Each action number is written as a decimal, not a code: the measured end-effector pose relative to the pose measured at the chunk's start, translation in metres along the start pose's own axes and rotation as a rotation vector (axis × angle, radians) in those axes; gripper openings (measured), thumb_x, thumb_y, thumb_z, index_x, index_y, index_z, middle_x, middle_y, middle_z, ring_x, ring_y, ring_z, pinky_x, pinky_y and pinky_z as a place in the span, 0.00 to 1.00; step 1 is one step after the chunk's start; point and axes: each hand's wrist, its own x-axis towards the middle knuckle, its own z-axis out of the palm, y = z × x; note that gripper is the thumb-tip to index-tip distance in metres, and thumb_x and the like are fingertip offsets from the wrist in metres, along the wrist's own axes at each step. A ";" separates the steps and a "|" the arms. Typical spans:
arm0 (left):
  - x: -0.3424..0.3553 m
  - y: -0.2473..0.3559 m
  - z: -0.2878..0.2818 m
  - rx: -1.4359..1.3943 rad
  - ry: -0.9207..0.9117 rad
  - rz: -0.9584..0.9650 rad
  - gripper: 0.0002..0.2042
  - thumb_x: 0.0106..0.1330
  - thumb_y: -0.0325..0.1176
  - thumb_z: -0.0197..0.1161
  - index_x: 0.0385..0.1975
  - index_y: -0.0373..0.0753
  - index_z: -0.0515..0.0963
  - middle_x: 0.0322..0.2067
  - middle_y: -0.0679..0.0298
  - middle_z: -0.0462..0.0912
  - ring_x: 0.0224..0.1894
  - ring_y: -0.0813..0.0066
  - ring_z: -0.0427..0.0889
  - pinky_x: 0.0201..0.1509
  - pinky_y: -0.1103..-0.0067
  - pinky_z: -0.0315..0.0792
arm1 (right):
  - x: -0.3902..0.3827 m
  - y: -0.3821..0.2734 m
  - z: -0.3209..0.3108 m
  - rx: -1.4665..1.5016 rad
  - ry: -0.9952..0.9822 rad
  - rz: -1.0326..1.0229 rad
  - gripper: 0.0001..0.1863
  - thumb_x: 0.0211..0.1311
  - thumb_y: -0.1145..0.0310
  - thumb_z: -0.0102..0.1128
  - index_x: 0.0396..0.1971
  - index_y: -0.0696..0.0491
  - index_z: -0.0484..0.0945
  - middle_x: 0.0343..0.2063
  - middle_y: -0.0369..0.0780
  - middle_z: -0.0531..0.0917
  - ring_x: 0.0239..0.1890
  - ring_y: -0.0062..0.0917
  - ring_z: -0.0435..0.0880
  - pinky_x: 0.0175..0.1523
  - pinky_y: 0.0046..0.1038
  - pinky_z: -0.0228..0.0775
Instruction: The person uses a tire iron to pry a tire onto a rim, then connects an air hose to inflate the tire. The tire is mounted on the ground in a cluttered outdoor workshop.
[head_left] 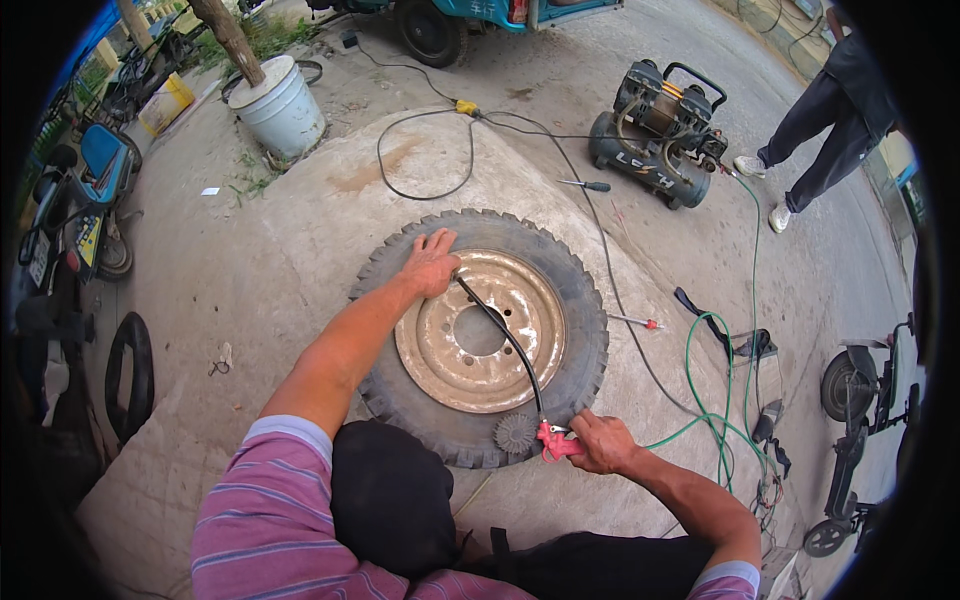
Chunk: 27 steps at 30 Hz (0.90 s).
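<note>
A knobbly black tyre (pixel 582 300) on a rusty tan steel rim (pixel 425 365) lies flat on the ground in front of me. My left hand (pixel 432 266) rests at the rim's upper left edge, its fingers reaching onto the tyre and closed about the end of a black hose (pixel 518 345). That hose crosses the rim to a pinkish-red air inflator gun (pixel 558 443), which my right hand (pixel 604 444) grips by its handle at the tyre's near right edge. Beside the gun, over the tyre, is a grey round ribbed piece (pixel 515 433). My left hand hides the hose's tip.
An air compressor (pixel 655 150) stands at the far right, near a standing person (pixel 835 120). A green air hose (pixel 690 350) and black cables trail along the right. Screwdrivers (pixel 597 186) lie around the tyre. A white bucket (pixel 280 112) and an inner tube (pixel 140 385) are left.
</note>
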 end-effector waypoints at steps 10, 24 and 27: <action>0.006 -0.005 -0.009 0.027 -0.127 0.013 0.18 0.54 0.41 0.62 0.45 0.43 0.82 0.70 0.49 0.52 0.74 0.49 0.44 0.72 0.52 0.42 | 0.003 0.002 0.005 0.008 -0.024 -0.005 0.26 0.43 0.55 0.71 0.38 0.53 0.71 0.33 0.45 0.75 0.33 0.44 0.82 0.38 0.42 0.74; 0.021 0.010 -0.037 0.138 -0.369 -0.051 0.23 0.54 0.39 0.60 0.53 0.51 0.80 0.71 0.50 0.48 0.74 0.50 0.41 0.72 0.46 0.39 | 0.005 0.003 0.002 0.022 -0.049 0.000 0.27 0.43 0.55 0.71 0.39 0.54 0.71 0.35 0.46 0.75 0.34 0.45 0.82 0.38 0.42 0.75; 0.022 0.011 -0.038 0.129 -0.371 -0.052 0.23 0.53 0.39 0.60 0.53 0.52 0.80 0.71 0.50 0.49 0.74 0.50 0.40 0.72 0.46 0.39 | 0.004 0.005 0.004 0.034 -0.036 -0.015 0.27 0.43 0.55 0.71 0.38 0.54 0.71 0.34 0.46 0.75 0.34 0.45 0.82 0.38 0.42 0.75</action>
